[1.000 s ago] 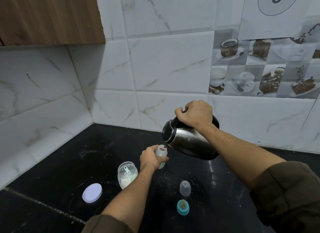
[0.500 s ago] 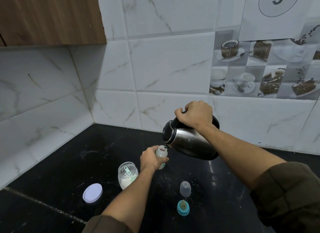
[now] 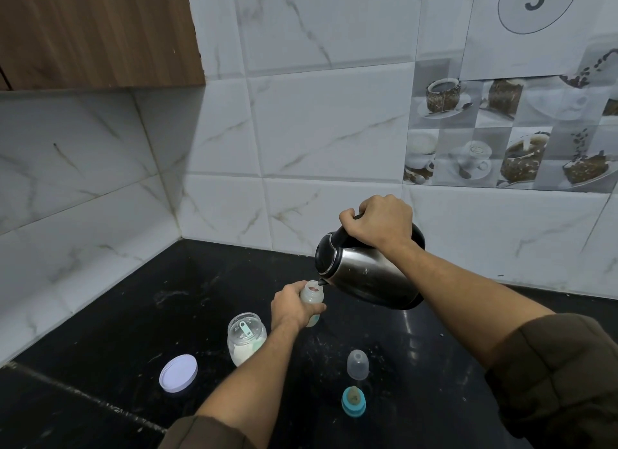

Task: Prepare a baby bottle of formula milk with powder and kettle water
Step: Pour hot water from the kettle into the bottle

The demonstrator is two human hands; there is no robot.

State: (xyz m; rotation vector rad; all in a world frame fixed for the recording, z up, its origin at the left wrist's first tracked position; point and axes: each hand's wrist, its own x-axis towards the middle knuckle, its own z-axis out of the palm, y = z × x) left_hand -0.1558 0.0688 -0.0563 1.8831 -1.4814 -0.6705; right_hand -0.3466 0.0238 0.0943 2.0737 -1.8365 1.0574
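The right hand (image 3: 379,224) has its grip wrapped tight around the handle of the steel kettle (image 3: 368,274), tilted with its spout at the mouth of the baby bottle (image 3: 311,300). The left hand (image 3: 291,306) grips that bottle upright near the middle of the black counter (image 3: 133,315). Toward the front edge stand the powder jar (image 3: 246,338), its white lid (image 3: 178,372), a clear cap (image 3: 357,364) and the teal teat ring (image 3: 353,401).

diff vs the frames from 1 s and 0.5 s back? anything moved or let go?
No visible change. The right hand keeps the kettle tilted with its spout at the mouth of the baby bottle, which the left hand still holds. Powder jar, its lid, the clear cap and teat ring lie where they were.
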